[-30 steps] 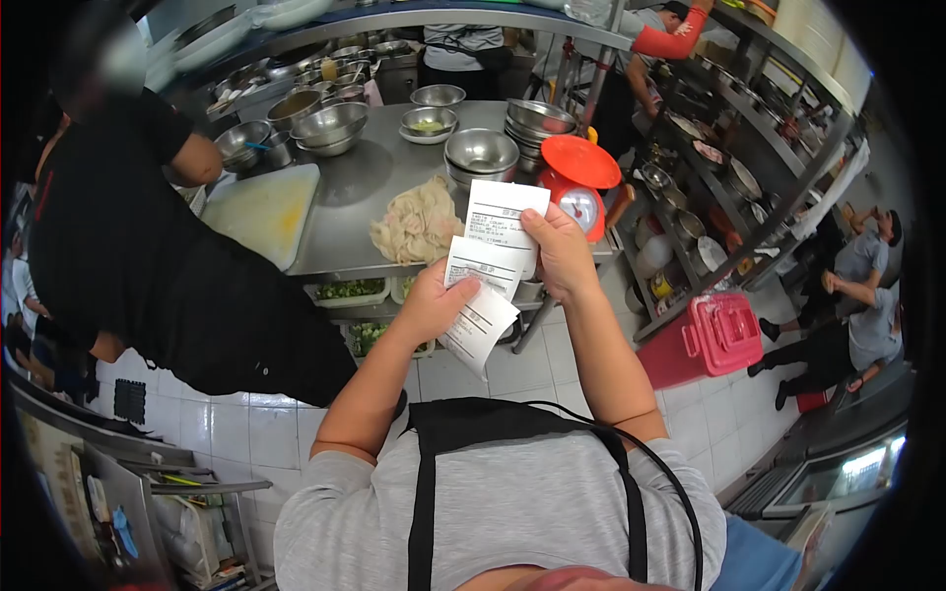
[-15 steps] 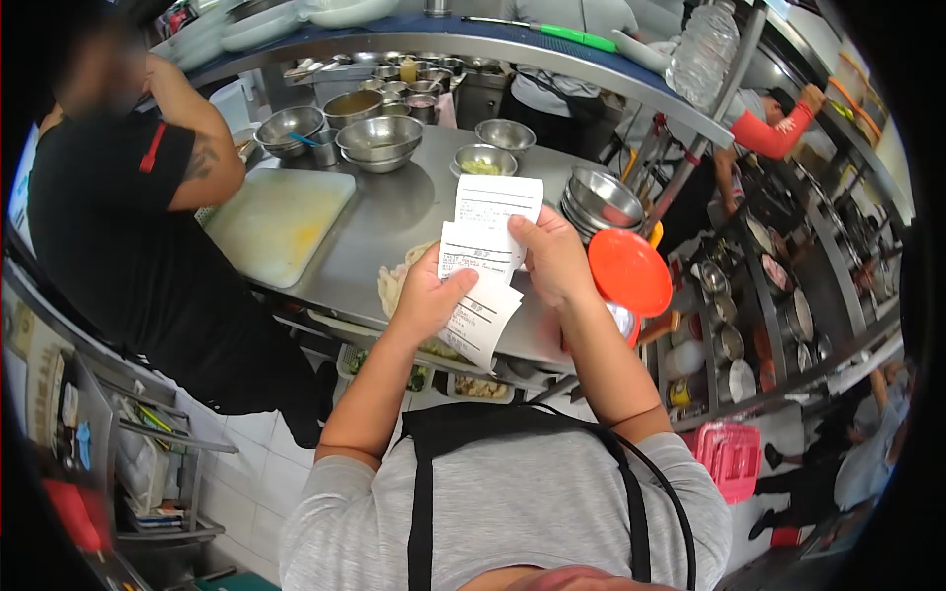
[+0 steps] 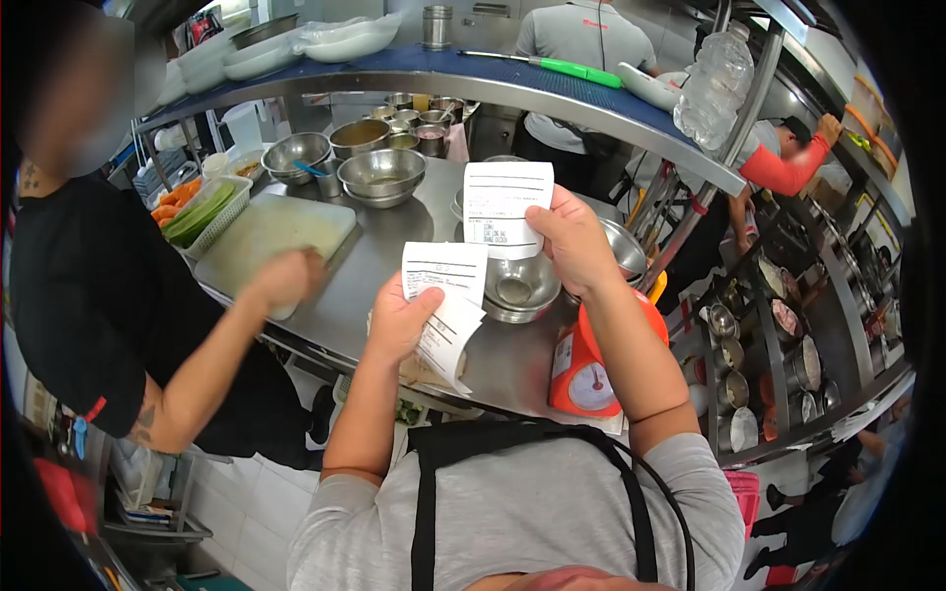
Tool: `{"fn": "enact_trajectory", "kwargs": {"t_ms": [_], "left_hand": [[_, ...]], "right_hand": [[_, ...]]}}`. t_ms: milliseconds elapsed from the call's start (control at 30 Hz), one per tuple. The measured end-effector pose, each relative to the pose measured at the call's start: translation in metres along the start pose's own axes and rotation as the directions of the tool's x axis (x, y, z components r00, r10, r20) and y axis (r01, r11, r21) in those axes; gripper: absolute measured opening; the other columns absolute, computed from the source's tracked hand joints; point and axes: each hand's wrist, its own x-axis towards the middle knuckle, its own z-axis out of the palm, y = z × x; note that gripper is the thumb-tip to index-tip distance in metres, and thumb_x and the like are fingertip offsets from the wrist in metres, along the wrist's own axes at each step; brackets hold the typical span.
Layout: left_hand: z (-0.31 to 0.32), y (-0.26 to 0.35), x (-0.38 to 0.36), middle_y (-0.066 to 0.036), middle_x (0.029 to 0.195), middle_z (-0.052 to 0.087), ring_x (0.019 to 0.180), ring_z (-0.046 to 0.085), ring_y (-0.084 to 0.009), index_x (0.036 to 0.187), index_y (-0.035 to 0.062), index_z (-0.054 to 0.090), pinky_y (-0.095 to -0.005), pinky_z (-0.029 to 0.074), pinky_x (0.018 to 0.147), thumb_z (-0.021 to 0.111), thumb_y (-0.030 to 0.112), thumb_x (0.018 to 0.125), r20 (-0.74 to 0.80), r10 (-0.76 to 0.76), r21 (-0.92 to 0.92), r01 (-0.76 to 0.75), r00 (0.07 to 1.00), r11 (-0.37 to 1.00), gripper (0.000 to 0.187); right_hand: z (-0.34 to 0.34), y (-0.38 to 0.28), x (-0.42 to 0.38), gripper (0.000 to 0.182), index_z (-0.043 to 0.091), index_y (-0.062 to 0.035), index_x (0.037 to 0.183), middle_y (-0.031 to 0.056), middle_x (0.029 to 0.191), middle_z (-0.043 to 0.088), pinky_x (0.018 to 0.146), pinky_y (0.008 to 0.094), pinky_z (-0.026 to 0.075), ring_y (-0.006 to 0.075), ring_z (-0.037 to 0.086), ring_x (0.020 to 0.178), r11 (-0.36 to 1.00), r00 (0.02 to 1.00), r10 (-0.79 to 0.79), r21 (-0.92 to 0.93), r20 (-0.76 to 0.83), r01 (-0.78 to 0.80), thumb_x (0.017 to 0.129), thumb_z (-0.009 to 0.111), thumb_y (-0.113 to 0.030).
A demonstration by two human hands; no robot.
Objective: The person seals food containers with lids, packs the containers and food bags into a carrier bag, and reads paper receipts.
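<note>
Right hand (image 3: 574,243) w/ one receipt (image 3: 505,208), left hand (image 3: 396,320) w/ receipt stack (image 3: 443,298)

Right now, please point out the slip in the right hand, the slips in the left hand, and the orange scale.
Slip in right hand (image 3: 505,207), head view, middle of the paper.
Slips in left hand (image 3: 445,295), head view, upper sheet of the stack.
Orange scale (image 3: 583,372), head view, front face above the dial.

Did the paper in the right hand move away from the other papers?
Yes. The right hand has lifted its slip up and apart from the slips in the left hand; before, they overlapped.
</note>
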Motion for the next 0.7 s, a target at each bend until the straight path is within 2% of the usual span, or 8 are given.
{"fn": "enact_trajectory", "kwargs": {"t_ms": [100,200,300,433,467,567,667,700], "left_hand": [[-0.008,0.012,0.008,-0.009,0.092,0.057,0.079,0.055,-0.0135,0.098,-0.0021,0.048,-0.0253,0.045,0.071,0.054,0.004,0.076,-0.036,0.032,-0.015,-0.032,0.999,0.999,0.024],[-0.011,0.023,0.013,-0.009,0.09,0.057,0.076,0.057,-0.0145,0.097,-0.0018,0.048,-0.0256,0.047,0.068,0.055,0.007,0.076,-0.025,0.025,-0.083,-0.027,0.999,0.996,0.024],[-0.003,0.037,0.018,-0.01,0.088,0.058,0.074,0.057,-0.0156,0.096,-0.0022,0.049,-0.0268,0.048,0.066,0.056,0.008,0.076,-0.037,0.047,-0.115,-0.051,0.998,0.992,0.024],[0.015,0.051,0.032,-0.009,0.088,0.058,0.073,0.057,-0.0142,0.097,-0.0025,0.049,-0.0259,0.047,0.066,0.056,0.008,0.075,0.023,0.045,-0.174,-0.041,0.999,0.984,0.025],[0.016,0.051,0.037,-0.009,0.088,0.058,0.073,0.057,-0.0136,0.097,-0.0026,0.049,-0.0251,0.047,0.065,0.056,0.008,0.076,0.021,0.036,-0.124,-0.033,0.999,0.992,0.025],[0.016,0.045,0.055,-0.008,0.088,0.058,0.073,0.055,-0.0105,0.096,-0.0036,0.05,-0.0221,0.045,0.065,0.054,0.006,0.077,-0.044,0.045,-0.023,-0.046,0.998,0.999,0.021],[0.021,0.046,0.068,-0.007,0.086,0.058,0.073,0.055,-0.01,0.094,-0.004,0.052,-0.0223,0.044,0.065,0.052,0.005,0.078,-0.108,0.151,0.025,-0.149,0.983,0.989,0.019],[0.02,0.043,0.071,-0.007,0.086,0.058,0.073,0.054,-0.0093,0.093,-0.0042,0.053,-0.0224,0.044,0.065,0.052,0.005,0.078,-0.108,0.212,0.038,-0.209,0.971,0.977,0.018]], "right_hand": [[0.001,-0.005,0.01,0.027,0.046,0.0016,0.104,0.0086,0.1,0.054,0.079,0.0269,0.041,0.0144,0.053,0.088,0.999,0.999,-0.034,-0.022,-0.012,0.034,0.078,0.043,-0.001],[0.007,-0.01,0.012,0.028,0.045,0.0008,0.105,0.0085,0.1,0.054,0.078,0.0266,0.042,0.014,0.053,0.088,0.998,0.999,-0.048,0.04,0.025,0.047,0.077,0.043,-0.001],[0.011,-0.005,0.017,0.031,0.044,-0.0012,0.107,0.0079,0.101,0.053,0.079,0.0283,0.042,0.0149,0.053,0.091,0.997,0.998,-0.022,-0.074,0.052,0.026,0.076,0.045,-0.001],[0.022,0.009,0.026,0.031,0.043,-0.0009,0.108,0.0056,0.1,0.054,0.08,0.0255,0.04,0.0119,0.051,0.091,0.992,0.973,-0.011,-0.122,0.229,0.04,0.078,0.045,0.0],[0.024,0.014,0.03,0.031,0.041,-0.0013,0.11,0.0052,0.099,0.054,0.08,0.0257,0.04,0.0116,0.051,0.092,0.986,0.962,-0.009,-0.16,0.274,0.055,0.079,0.045,-0.001],[0.036,0.023,0.038,0.029,0.038,-0.0025,0.108,0.0044,0.09,0.053,0.072,0.0235,0.041,0.0099,0.051,0.082,0.929,0.956,-0.218,-0.258,0.198,0.265,0.08,0.042,-0.002],[0.026,0.018,0.039,0.032,0.034,-0.0038,0.111,0.004,0.085,0.053,0.062,0.02,0.041,0.0076,0.049,0.073,0.916,0.969,-0.236,-0.316,0.077,0.248,0.081,0.045,-0.007],[0.025,0.016,0.039,0.036,0.031,-0.0047,0.112,0.0041,0.082,0.052,0.055,0.0165,0.037,0.0057,0.046,0.067,0.939,0.978,-0.21,-0.276,0.007,0.204,0.081,0.048,-0.012]]}}
